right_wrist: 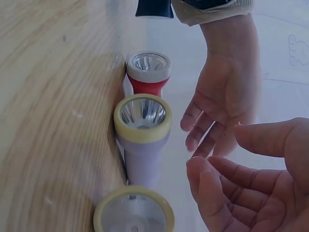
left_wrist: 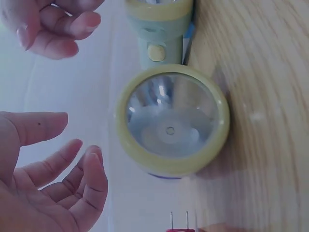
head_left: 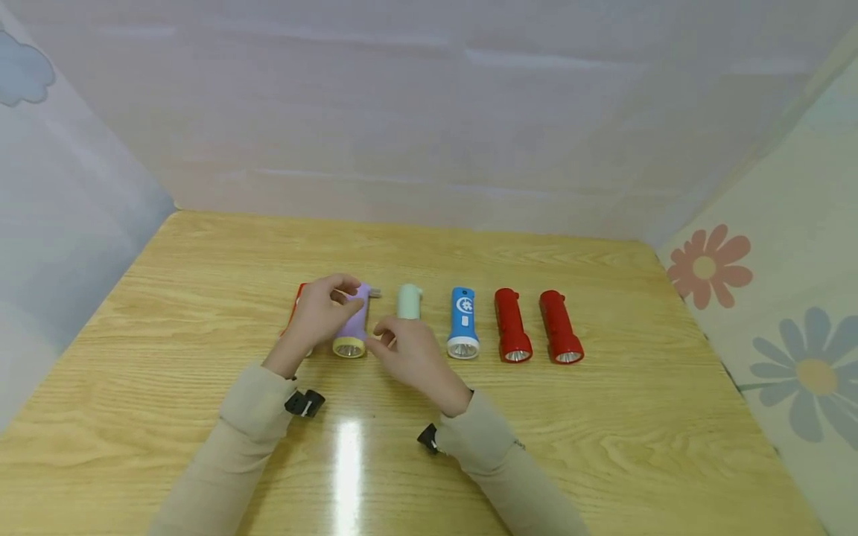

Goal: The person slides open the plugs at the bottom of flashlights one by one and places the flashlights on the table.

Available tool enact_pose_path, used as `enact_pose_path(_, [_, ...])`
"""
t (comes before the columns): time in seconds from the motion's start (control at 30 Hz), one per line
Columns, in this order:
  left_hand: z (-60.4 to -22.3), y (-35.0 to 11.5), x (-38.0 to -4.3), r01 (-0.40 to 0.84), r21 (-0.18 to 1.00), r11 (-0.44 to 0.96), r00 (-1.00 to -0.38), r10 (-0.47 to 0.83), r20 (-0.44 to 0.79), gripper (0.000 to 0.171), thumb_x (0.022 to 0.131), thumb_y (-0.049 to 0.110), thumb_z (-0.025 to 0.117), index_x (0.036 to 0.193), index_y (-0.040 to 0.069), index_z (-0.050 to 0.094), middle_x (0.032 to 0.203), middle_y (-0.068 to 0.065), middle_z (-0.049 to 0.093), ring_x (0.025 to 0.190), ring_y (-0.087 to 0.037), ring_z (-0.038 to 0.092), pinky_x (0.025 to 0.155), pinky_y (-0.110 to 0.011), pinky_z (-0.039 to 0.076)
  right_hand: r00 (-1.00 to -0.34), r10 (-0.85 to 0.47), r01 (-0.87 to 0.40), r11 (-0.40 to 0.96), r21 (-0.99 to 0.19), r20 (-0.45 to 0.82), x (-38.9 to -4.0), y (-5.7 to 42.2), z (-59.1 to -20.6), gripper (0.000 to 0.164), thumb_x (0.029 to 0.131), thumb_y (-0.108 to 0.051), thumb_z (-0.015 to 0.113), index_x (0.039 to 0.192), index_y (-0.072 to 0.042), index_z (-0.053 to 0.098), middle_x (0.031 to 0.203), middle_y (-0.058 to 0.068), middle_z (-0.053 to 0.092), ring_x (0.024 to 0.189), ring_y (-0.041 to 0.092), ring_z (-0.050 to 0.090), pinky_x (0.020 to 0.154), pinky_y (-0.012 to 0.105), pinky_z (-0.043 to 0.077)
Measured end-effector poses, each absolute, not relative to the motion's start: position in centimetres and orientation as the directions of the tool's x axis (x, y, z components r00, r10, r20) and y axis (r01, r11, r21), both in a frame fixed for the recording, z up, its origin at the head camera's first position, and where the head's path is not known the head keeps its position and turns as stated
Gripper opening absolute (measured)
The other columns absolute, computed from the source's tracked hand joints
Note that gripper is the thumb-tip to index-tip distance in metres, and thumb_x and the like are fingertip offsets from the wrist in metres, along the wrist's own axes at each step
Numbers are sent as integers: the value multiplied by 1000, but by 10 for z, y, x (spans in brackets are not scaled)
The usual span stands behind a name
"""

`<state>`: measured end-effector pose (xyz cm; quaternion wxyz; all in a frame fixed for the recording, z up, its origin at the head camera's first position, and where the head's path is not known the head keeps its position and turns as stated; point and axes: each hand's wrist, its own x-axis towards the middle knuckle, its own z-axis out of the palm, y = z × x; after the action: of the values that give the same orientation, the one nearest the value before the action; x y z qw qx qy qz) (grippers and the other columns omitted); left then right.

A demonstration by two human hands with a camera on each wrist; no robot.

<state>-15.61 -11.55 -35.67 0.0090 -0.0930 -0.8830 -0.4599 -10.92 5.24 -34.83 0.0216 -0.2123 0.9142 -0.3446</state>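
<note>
Over the purple torch (head_left: 356,321) with its yellow rim, my left hand (head_left: 316,309) hovers with loosely bent fingers. The left wrist view shows a gap between that hand (left_wrist: 58,179) and the torch's lens (left_wrist: 171,116). My right hand (head_left: 412,351) is just in front of the pale green torch (head_left: 409,301) and covers its lower half in the head view. Nothing is between its thumb and fingers (right_wrist: 251,186). A red torch with a white rim (right_wrist: 148,70) lies left of the purple one, mostly hidden behind my left hand in the head view.
Right of the green torch, a blue torch (head_left: 462,324) with a white rim and two red torches, one nearer (head_left: 512,325) and one farther right (head_left: 561,326), continue the row. All lie on a wooden table (head_left: 637,447) backed by a pale curtain (head_left: 429,134).
</note>
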Motion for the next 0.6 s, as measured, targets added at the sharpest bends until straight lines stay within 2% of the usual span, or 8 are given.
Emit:
enact_pose_path(0.27, [-352, -112, -149, 209, 826, 524, -972, 206, 115, 13, 84, 10, 63, 94, 1, 62, 79, -7, 59, 72, -20, 54, 63, -30, 44, -920, -372, -360, 668, -651, 126, -105, 74, -349, 14, 86, -19, 63, 83, -5, 65, 74, 0, 62, 63, 10, 53, 56, 20, 43])
enact_pose_path(0.43, [-352, -109, -148, 242, 834, 495, -963, 228, 144, 8, 83, 8, 64, 89, 2, 62, 70, -4, 55, 63, -17, 51, 56, -27, 42, -927, -343, -353, 664, -659, 151, -105, 88, -349, 13, 86, -14, 63, 77, -5, 64, 65, -2, 57, 57, 8, 48, 51, 20, 40])
enact_pose_path(0.6, [-355, -108, -149, 272, 834, 480, -956, 236, 176, 5, 82, 6, 65, 84, 3, 63, 65, -2, 54, 57, -15, 49, 51, -24, 40, -940, -314, -317, 667, -674, 132, -108, 99, -351, 13, 86, -12, 62, 75, -5, 63, 64, -2, 57, 56, 8, 48, 51, 21, 41])
